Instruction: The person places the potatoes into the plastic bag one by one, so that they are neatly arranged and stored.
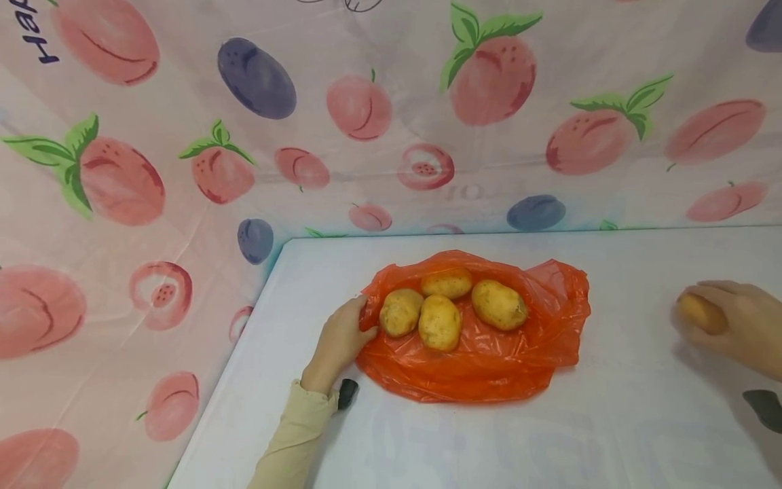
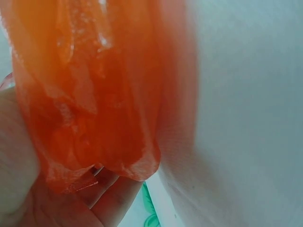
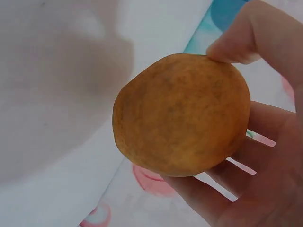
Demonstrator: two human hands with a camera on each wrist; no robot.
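Observation:
An orange-red plastic bag [image 1: 482, 370] lies spread on the white table, with several yellow-brown potatoes [image 1: 440, 322] resting on it. My left hand [image 1: 342, 333] holds the bag's left edge. In the left wrist view the bag's plastic [image 2: 94, 109] sits between the thumb side and the fingers, which are partly hidden behind it. Well to the right of the bag, my right hand [image 1: 742, 322] grips another potato [image 3: 182, 116]. The right wrist view shows the thumb on its upper edge and the fingers around its far side.
White table surface [image 1: 635, 407] extends around the bag and between the hands. A cloth printed with peaches [image 1: 360, 105] hangs behind the table and along its left side. Dark objects lie by the left wrist [image 1: 347, 394] and under the right wrist [image 1: 765, 409].

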